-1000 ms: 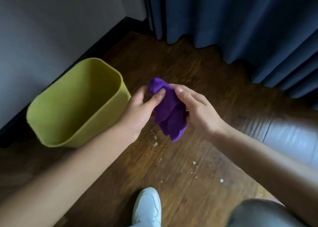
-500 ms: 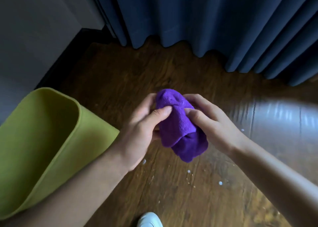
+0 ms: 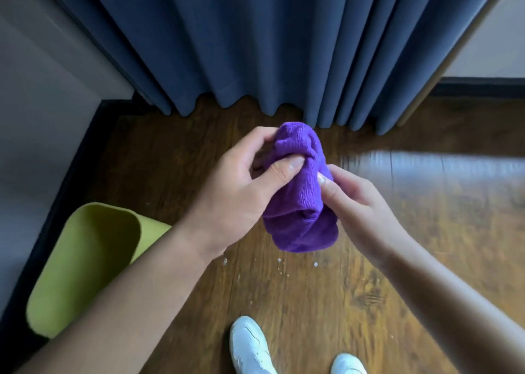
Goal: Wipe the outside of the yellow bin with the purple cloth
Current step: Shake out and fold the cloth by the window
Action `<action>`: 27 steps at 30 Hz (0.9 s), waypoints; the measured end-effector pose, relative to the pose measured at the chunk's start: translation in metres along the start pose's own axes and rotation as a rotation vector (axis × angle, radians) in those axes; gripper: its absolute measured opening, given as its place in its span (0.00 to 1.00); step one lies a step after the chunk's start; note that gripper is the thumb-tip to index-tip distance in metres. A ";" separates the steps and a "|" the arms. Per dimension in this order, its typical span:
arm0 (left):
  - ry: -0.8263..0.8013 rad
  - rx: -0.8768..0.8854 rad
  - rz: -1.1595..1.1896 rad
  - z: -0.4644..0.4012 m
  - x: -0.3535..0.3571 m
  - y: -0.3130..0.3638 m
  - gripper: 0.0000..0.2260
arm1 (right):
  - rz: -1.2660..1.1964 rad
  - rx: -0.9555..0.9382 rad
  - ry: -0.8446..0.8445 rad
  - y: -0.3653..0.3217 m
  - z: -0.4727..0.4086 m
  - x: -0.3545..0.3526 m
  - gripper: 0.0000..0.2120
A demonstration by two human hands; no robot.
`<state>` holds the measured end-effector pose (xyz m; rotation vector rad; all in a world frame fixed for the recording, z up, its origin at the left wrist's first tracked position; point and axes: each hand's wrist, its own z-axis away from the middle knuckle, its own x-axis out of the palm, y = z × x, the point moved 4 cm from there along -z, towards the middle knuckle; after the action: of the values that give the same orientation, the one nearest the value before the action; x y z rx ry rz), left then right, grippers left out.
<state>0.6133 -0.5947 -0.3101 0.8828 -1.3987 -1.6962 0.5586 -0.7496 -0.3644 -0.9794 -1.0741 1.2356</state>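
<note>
A bunched purple cloth (image 3: 301,192) hangs in the air over the wooden floor, held by both hands. My left hand (image 3: 235,192) pinches its upper part with thumb and fingers. My right hand (image 3: 360,212) grips its right side lower down. The yellow bin (image 3: 85,265) stands on the floor at the lower left, tilted, its open mouth facing me. My left forearm crosses in front of its right side and hides part of the wall. Neither hand touches the bin.
A dark blue curtain (image 3: 255,47) hangs to the floor straight ahead. A grey wall with a black skirting board (image 3: 65,158) runs along the left, behind the bin. My two white shoes (image 3: 250,345) stand at the bottom. Small white specks dot the floor (image 3: 284,268).
The view has swung to the right and up, so the bin has slid to the lower left. Both hands have kept the cloth and bunched it tighter, with my right hand lower on it.
</note>
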 end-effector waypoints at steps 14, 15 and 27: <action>-0.181 -0.035 -0.091 0.018 0.084 0.278 0.12 | -0.026 -0.116 0.240 -0.278 0.128 -0.081 0.10; -0.176 -0.053 -0.065 0.023 0.091 0.293 0.12 | -0.033 -0.123 0.249 -0.298 0.140 -0.083 0.10; -0.286 -0.055 0.036 0.074 0.195 0.514 0.16 | -0.211 -0.260 0.472 -0.510 0.281 -0.129 0.13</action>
<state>0.5183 -0.7921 0.1997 0.5974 -1.5341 -1.8794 0.3981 -0.9252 0.1825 -1.2451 -0.9421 0.6553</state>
